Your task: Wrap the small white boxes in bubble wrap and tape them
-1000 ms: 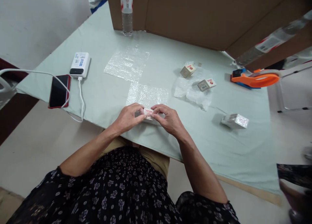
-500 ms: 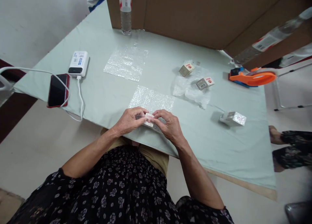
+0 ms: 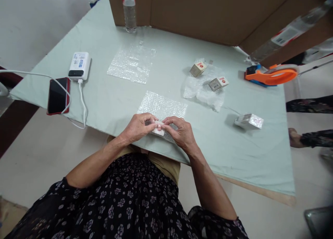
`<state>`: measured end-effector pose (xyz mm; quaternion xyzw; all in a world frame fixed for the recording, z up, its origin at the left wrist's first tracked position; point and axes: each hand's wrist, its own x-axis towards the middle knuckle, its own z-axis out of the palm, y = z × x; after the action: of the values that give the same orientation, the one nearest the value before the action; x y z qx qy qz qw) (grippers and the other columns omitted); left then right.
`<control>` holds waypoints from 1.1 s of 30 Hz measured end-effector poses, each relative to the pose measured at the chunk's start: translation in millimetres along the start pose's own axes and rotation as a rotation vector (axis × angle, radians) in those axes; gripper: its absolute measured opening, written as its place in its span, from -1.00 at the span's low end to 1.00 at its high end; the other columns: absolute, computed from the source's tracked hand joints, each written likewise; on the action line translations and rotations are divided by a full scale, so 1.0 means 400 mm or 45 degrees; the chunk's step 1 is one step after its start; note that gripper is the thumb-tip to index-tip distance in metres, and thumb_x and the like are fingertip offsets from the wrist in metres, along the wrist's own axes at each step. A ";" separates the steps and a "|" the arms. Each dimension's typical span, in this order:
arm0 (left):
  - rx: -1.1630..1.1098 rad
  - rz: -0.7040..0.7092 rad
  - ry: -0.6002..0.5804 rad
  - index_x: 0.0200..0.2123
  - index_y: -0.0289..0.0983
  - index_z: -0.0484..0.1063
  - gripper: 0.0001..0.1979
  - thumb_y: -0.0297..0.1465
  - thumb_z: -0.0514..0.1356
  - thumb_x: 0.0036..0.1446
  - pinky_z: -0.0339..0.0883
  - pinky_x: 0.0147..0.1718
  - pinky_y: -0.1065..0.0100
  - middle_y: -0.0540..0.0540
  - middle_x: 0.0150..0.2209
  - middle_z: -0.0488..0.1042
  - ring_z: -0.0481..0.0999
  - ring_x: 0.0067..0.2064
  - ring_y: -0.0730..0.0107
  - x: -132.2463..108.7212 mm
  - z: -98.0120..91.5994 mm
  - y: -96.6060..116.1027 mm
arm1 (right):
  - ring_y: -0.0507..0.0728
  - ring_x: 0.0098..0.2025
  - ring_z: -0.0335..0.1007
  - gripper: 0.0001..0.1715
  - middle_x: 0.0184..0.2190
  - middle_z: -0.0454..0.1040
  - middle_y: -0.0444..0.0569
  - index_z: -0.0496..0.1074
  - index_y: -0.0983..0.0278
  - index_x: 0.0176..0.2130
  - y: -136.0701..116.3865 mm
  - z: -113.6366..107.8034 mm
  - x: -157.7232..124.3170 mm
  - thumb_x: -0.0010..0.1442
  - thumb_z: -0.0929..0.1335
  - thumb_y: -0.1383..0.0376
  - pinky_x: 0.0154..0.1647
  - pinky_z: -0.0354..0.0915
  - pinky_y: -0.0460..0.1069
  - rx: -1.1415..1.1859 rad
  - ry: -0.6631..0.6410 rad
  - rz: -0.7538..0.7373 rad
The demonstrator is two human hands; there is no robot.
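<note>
At the table's front edge, my left hand and my right hand pinch a small white box between them. Thumbs and fingertips of both hands close on its upper end, covering part of it. The box is over the near part of a bubble wrap sheet, which spreads out behind my fingers. To the right lies a box in bubble wrap. Two small printed boxes rest on crumpled bubble wrap farther back.
Another bubble wrap sheet lies farther back. On the left are a power bank and a phone joined by cable. An orange tape dispenser stands at right. Water bottles stand by the large cardboard box.
The box between my hands has tilted slightly, so more of its printed face shows. My hands stay in nearly the same place. At the right, another person's legs have shifted.
</note>
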<state>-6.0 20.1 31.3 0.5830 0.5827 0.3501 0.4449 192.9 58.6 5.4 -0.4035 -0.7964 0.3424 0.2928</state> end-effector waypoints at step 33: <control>0.261 -0.513 -0.015 -0.22 -0.29 0.42 -0.61 -0.20 0.38 -0.06 0.18 -0.70 0.42 -0.05 -0.53 0.52 0.47 -0.62 0.35 -0.012 -0.153 -0.067 | 0.22 -0.21 0.19 -0.81 -0.23 0.46 0.04 0.43 0.20 -0.09 -0.112 0.010 -0.004 0.37 0.27 0.23 -0.17 0.03 0.13 -0.992 -0.284 -0.456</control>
<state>-73.0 20.2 29.0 0.4991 0.7172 0.1897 0.4478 170.8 36.2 37.6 -0.2999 -0.9501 0.0019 0.0857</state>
